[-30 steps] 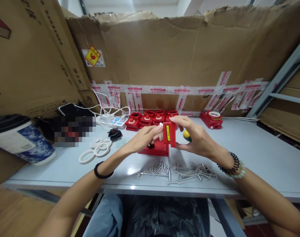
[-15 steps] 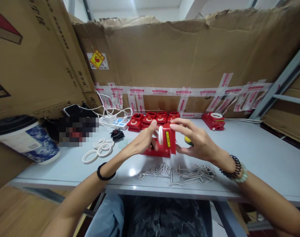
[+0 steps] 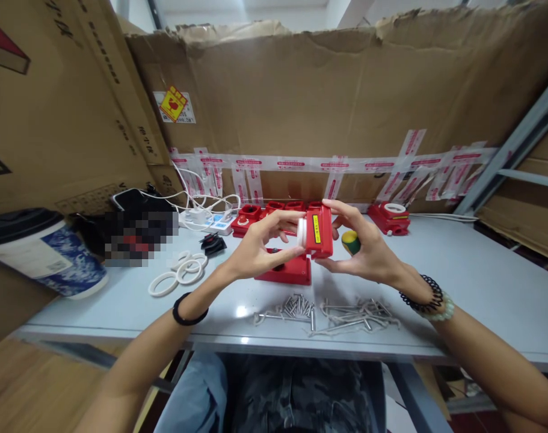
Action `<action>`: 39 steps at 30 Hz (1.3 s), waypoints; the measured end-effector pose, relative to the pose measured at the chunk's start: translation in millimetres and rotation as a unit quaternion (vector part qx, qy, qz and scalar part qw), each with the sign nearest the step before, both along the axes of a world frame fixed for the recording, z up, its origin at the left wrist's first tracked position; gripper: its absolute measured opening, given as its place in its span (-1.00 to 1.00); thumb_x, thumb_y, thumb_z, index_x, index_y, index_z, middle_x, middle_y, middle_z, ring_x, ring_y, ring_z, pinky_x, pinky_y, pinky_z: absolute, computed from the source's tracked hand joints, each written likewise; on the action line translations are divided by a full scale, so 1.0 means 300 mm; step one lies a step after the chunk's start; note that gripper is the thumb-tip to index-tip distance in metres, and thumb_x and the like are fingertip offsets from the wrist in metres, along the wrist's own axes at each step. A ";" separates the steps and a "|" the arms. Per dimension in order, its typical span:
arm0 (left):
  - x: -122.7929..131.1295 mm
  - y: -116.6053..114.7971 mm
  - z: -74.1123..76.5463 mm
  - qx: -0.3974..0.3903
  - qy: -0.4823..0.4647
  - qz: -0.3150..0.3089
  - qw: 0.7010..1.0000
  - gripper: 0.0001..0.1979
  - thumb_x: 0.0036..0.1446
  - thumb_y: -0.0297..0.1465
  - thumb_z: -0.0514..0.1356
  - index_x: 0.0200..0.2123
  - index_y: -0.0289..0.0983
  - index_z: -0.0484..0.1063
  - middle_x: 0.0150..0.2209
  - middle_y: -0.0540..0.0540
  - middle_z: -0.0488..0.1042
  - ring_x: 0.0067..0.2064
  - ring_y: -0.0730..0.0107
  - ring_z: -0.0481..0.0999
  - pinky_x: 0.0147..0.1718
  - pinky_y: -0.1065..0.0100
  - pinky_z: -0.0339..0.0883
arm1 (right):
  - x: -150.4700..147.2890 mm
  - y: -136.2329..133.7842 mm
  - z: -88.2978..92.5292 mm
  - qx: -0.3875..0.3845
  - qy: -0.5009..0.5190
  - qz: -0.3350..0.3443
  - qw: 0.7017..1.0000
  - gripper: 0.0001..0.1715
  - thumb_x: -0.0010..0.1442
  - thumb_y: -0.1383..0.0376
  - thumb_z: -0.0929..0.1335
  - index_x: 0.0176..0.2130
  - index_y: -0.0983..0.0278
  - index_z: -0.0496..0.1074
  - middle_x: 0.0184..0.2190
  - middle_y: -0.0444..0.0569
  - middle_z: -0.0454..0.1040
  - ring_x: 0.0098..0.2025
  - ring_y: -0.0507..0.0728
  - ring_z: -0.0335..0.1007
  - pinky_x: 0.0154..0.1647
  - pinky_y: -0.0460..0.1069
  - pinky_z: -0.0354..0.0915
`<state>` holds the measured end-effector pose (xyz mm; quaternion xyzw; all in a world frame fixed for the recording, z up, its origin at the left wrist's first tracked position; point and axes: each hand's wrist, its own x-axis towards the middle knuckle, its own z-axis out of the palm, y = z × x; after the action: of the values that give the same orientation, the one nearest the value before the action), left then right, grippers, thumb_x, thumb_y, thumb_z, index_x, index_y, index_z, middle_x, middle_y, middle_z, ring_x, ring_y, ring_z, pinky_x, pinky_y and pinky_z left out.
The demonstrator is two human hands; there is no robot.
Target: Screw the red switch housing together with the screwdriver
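Note:
Between my hands, above the table, a red box-shaped cover [image 3: 319,239] with a yellow label is tilted on its side. My right hand [image 3: 373,249] grips its right side, thumb below and fingers above. A white ring [image 3: 301,233] sits against the cover's left face, and my left hand [image 3: 255,248] pinches it between thumb and fingers. Just below, a red base [image 3: 288,272] lies on the table, a dark part on its top. Behind my right hand shows the yellow-and-green handle of a tool [image 3: 351,242], probably a screwdriver; its tip is hidden.
Small metal pins [image 3: 298,305] and longer rods with cords [image 3: 361,316] lie near the front edge. Loose white rings [image 3: 163,284], black parts [image 3: 213,244] and a paper cup [image 3: 52,255] are leftward. Red units [image 3: 245,221] line the back; another [image 3: 388,220] stands right.
The red cover has risen slightly, moved right and turned, away from the base. My left hand has shifted from beside the base up to the white ring.

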<state>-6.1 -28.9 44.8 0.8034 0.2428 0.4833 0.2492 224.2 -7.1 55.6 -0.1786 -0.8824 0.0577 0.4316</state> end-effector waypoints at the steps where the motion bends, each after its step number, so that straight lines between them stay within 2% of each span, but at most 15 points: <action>1: 0.006 0.002 -0.003 -0.036 -0.014 -0.006 0.999 -0.50 0.06 -0.36 0.28 0.07 -0.26 0.27 -0.05 -0.18 0.45 -0.08 0.30 0.46 -0.18 0.32 0.39 | 0.000 0.001 -0.001 0.017 -0.004 -0.002 1.000 -0.02 -0.03 0.23 0.47 0.26 0.11 0.01 -0.04 0.00 0.35 -0.26 0.10 0.34 -0.21 0.07 0.40; 3: 0.019 0.011 -0.008 -0.115 -0.052 -0.014 0.992 -0.58 0.07 -0.29 0.26 -0.02 -0.30 0.31 -0.19 -0.14 0.48 -0.19 0.36 0.48 -0.22 0.33 0.39 | 0.001 0.005 -0.005 0.055 -0.021 -0.003 0.998 -0.05 0.00 0.28 0.45 0.26 0.10 0.00 0.02 0.04 0.32 -0.20 0.12 0.35 -0.24 0.05 0.40; 6: 0.023 0.034 -0.001 -0.224 -0.122 -0.014 0.967 -0.63 0.12 -0.13 0.12 -0.22 -0.34 0.35 -0.42 -0.05 0.42 -0.43 0.47 0.41 -0.40 0.39 0.36 | 0.007 0.009 -0.011 0.140 -0.078 -0.035 0.987 -0.10 0.05 0.43 0.37 0.26 0.03 -0.01 0.15 0.07 0.24 -0.08 0.16 0.37 -0.39 -0.02 0.39; 8: -0.005 0.042 0.017 -0.247 -0.140 0.018 0.959 -0.57 0.14 -0.05 0.02 -0.29 -0.34 0.35 -0.48 -0.03 0.37 -0.49 0.48 0.36 -0.48 0.40 0.30 | 0.011 0.010 -0.013 0.172 -0.102 -0.058 0.978 -0.10 0.05 0.49 0.34 0.26 0.00 -0.01 0.17 0.07 0.22 -0.07 0.16 0.39 -0.46 -0.05 0.37; 9: -0.031 0.041 0.028 -0.232 -0.129 0.053 0.963 -0.56 0.13 -0.04 0.01 -0.29 -0.33 0.35 -0.47 -0.03 0.37 -0.48 0.47 0.35 -0.48 0.40 0.28 | 0.011 0.010 -0.012 0.166 -0.100 -0.057 0.979 -0.09 0.04 0.49 0.34 0.26 0.01 -0.01 0.17 0.07 0.22 -0.06 0.17 0.38 -0.44 -0.04 0.38; 10: -0.064 0.035 0.037 -0.199 -0.102 0.105 0.969 -0.56 0.13 -0.04 0.02 -0.27 -0.32 0.36 -0.46 -0.03 0.38 -0.46 0.45 0.36 -0.46 0.40 0.28 | 0.011 0.010 -0.011 0.147 -0.090 -0.048 0.984 -0.08 0.03 0.48 0.35 0.27 0.03 -0.02 0.16 0.07 0.23 -0.04 0.17 0.37 -0.37 -0.02 0.40; 12: -0.147 0.014 0.046 -0.116 0.021 0.228 0.966 -0.60 0.13 -0.08 0.08 -0.20 -0.29 0.38 -0.37 -0.05 0.44 -0.36 0.39 0.40 -0.36 0.37 0.28 | 0.009 0.009 -0.008 0.091 -0.063 -0.023 0.994 -0.05 0.01 0.42 0.39 0.28 0.10 -0.03 0.12 0.08 0.26 -0.04 0.17 0.36 -0.23 0.02 0.41; 13: -0.193 0.001 0.042 -0.084 0.100 0.279 0.951 -0.61 0.13 -0.09 0.11 -0.15 -0.27 0.39 -0.33 -0.06 0.46 -0.30 0.33 0.42 -0.29 0.34 0.28 | 0.008 0.007 -0.006 0.067 -0.053 -0.017 0.996 -0.03 0.00 0.38 0.41 0.29 0.12 -0.03 0.11 0.07 0.28 -0.07 0.16 0.36 -0.19 0.03 0.41; 15: -0.283 -0.020 0.016 -0.052 0.245 0.324 0.912 -0.61 0.14 -0.09 0.10 -0.11 -0.24 0.41 -0.18 -0.12 0.48 -0.16 0.21 0.42 -0.15 0.24 0.26 | 0.004 0.002 -0.001 0.030 -0.045 -0.019 0.998 0.02 -0.03 0.30 0.43 0.30 0.16 -0.06 0.06 0.06 0.31 -0.21 0.11 0.35 -0.24 0.03 0.41; 19: -0.405 -0.031 -0.064 -0.051 0.412 0.321 0.851 -0.52 0.11 -0.05 0.09 0.00 -0.20 0.41 -0.05 -0.18 0.43 -0.02 0.04 0.37 -0.05 0.13 0.24 | 0.003 -0.011 0.009 -0.026 -0.052 -0.032 0.998 0.09 -0.06 0.25 0.43 0.33 0.21 -0.09 -0.05 0.01 0.36 -0.35 0.05 0.30 -0.37 0.00 0.38; 23: -0.429 -0.023 -0.093 -0.080 0.471 0.314 0.820 -0.54 0.15 -0.11 0.04 0.01 -0.22 0.41 -0.09 -0.20 0.44 -0.04 0.04 0.39 -0.06 0.11 0.25 | 0.005 -0.020 0.019 -0.073 -0.049 -0.018 0.996 0.07 -0.04 0.29 0.40 0.33 0.23 -0.12 -0.06 0.00 0.37 -0.27 0.07 0.35 -0.26 0.01 0.38; 29: -0.411 -0.005 -0.103 -0.074 0.493 0.306 0.811 -0.44 0.07 -0.04 0.13 0.05 -0.25 0.37 -0.05 -0.24 0.42 0.00 0.00 0.37 -0.06 0.13 0.25 | 0.006 -0.016 0.016 -0.057 -0.050 -0.032 0.997 0.05 -0.06 0.27 0.42 0.32 0.25 -0.05 -0.08 0.01 0.39 -0.25 0.08 0.35 -0.25 0.00 0.37; 34: -0.413 0.001 -0.113 -0.091 0.499 0.305 0.806 -0.54 0.08 -0.08 0.13 -0.03 -0.21 0.40 -0.08 -0.20 0.47 -0.04 0.04 0.42 -0.08 0.15 0.26 | 0.009 -0.009 0.010 -0.055 -0.061 -0.039 0.996 0.05 -0.05 0.24 0.42 0.32 0.27 -0.04 -0.03 0.05 0.40 -0.25 0.08 0.34 -0.26 0.01 0.37; 37: -0.462 -0.029 -0.097 -0.072 0.468 0.332 0.816 -0.50 0.11 -0.05 0.09 0.04 -0.20 0.36 -0.05 -0.19 0.46 -0.05 0.07 0.43 -0.09 0.19 0.28 | 0.008 -0.008 0.009 -0.055 -0.062 -0.037 0.996 0.05 -0.06 0.23 0.42 0.32 0.28 -0.04 -0.01 0.06 0.38 -0.24 0.09 0.34 -0.27 0.01 0.37; 39: -0.520 -0.054 -0.092 -0.071 0.463 0.356 0.809 -0.47 0.10 0.00 0.08 0.04 -0.17 0.37 -0.09 -0.17 0.47 -0.06 0.06 0.44 -0.10 0.18 0.29 | 0.005 -0.009 0.010 -0.063 -0.066 -0.034 0.995 0.05 -0.06 0.24 0.42 0.32 0.28 -0.04 0.02 0.07 0.37 -0.24 0.09 0.34 -0.28 0.00 0.38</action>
<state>-162.2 -45.1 17.3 0.7695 0.6317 0.0906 -0.0255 225.8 -9.7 58.7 -0.2388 -0.8970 0.0866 0.3617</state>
